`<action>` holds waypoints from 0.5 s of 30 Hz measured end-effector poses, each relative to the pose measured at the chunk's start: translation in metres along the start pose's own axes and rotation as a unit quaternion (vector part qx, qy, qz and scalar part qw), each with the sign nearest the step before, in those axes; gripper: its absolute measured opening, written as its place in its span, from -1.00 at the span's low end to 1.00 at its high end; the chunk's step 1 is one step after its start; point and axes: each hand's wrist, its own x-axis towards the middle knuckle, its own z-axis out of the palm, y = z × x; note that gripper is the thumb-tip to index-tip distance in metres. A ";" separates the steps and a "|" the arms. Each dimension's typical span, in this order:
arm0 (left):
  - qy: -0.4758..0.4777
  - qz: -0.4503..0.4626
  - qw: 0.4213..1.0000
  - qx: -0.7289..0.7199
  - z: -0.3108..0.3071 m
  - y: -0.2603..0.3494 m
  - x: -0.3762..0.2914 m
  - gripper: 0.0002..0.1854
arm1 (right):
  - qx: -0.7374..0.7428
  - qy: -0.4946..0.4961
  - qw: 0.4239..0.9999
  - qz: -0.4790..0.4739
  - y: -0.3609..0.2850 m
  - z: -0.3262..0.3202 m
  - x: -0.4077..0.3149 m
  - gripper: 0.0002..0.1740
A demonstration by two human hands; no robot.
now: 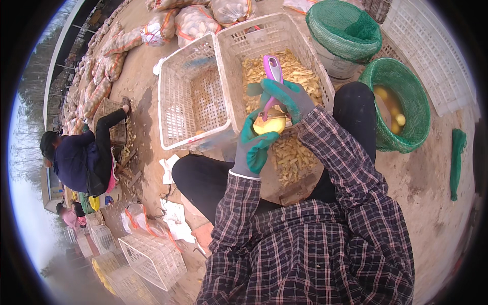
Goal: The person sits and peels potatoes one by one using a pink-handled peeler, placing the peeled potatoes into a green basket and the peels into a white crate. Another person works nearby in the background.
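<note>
A pale yellow peeled potato (270, 126) rests in my left hand (254, 150), which wears a grey glove with a green coated palm. My right hand (291, 98), gloved alike, grips a purple and grey vegetable peeler (273, 70). The peeler's head lies against the upper side of the potato, its handle pointing away from me. Beneath both hands stands a white plastic crate (326, 82) with a heap of peelings (301, 72) inside. More peelings (293, 158) lie on the ground between my knees.
A second white crate (194, 133) adjoins on the left. To the right, a green mesh bag lines a bucket (339, 66); another green mesh-lined container (404, 133) holds potatoes in liquid. Filled mesh sacks (196, 24) lie beyond. Another person (78, 164) sits at far left.
</note>
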 end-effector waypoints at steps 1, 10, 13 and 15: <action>0.001 -0.008 1.000 -0.016 -0.002 0.000 0.000 -0.31 | -0.029 0.011 0.999 0.011 -0.001 0.003 -0.002 -0.61; -0.072 0.023 0.996 0.051 0.016 0.007 -0.003 -0.23 | -0.040 0.198 0.979 -0.006 0.036 -0.047 0.035 -0.60; -0.070 0.013 0.997 0.007 0.012 0.003 0.001 -0.19 | -0.018 0.273 0.961 -0.033 0.033 -0.057 0.038 -0.59; -0.072 0.012 0.997 -0.021 0.004 0.003 0.002 -0.18 | 0.027 0.262 0.964 -0.049 0.027 -0.053 0.036 -0.60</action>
